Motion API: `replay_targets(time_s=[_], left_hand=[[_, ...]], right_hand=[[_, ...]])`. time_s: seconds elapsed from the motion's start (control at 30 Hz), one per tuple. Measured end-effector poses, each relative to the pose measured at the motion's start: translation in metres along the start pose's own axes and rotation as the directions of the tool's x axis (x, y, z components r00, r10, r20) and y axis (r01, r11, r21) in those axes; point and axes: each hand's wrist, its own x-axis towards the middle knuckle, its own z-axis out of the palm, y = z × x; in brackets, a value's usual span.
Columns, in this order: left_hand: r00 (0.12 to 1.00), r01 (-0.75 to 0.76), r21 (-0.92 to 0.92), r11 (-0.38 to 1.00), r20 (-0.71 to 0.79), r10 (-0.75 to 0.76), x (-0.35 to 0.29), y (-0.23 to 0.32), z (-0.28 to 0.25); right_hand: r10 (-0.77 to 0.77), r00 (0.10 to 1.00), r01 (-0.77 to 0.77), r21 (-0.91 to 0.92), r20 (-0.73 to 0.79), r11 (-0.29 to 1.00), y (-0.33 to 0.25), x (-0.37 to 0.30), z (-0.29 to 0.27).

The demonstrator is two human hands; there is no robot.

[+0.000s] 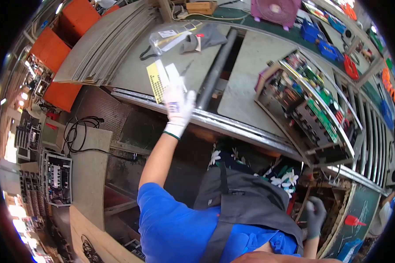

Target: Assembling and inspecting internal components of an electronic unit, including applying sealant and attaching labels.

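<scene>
My left hand (178, 105), in a white glove with a green cuff, reaches to the near edge of the workbench. Its fingers are stretched out and partly blurred, with the thumb apart. They lie at a yellow sheet of small dark labels (156, 82) and a white strip (161, 72). Farther back are a clear plastic bag (164, 37) with papers and a grey cloth (210, 37). Low at the right, my right hand (315, 217), in a grey glove, hangs beside an open wooden box (344, 197). Its fingers are too indistinct to show a grip.
An opened electronic unit (314, 107) with green circuit boards stands tilted on the right bench. Stacked grey boards (105, 41) lie at far left. A roller (217, 70) crosses the bench gap. A pink fan (274, 11) and blue bins (322, 41) are behind; a black cable (90, 149) hangs left.
</scene>
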Motion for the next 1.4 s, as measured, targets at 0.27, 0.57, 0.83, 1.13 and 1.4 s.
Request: replay_targets(time_s=[0.27,0.57,0.83,1.13,1.4], left_hand=[[0.988,0.138,0.014,0.990,0.062,-0.138,0.029,-0.124,0.036],[0.982,0.148,0.019,0.989,0.116,-0.149,0.039,-0.129,0.021],[0.974,0.052,0.226,0.973,0.204,-0.100,0.031,-0.143,0.039],[0.987,0.079,0.110,0.991,0.134,-0.094,0.038,-0.142,0.036],[0.989,0.057,0.133,0.990,0.125,-0.073,0.037,-0.145,0.037]], right_hand=[[-0.692,0.649,0.741,-0.057,0.315,0.669,-0.175,0.328,0.256],[-0.590,0.634,0.772,-0.455,0.500,0.443,-0.221,0.527,0.419],[-0.440,0.596,0.774,-0.334,0.671,0.538,-0.326,0.517,0.474],[-0.379,0.507,0.862,-0.458,0.774,0.218,-0.331,0.532,0.520],[-0.352,0.583,0.810,-0.489,0.732,0.325,-0.335,0.530,0.531]])
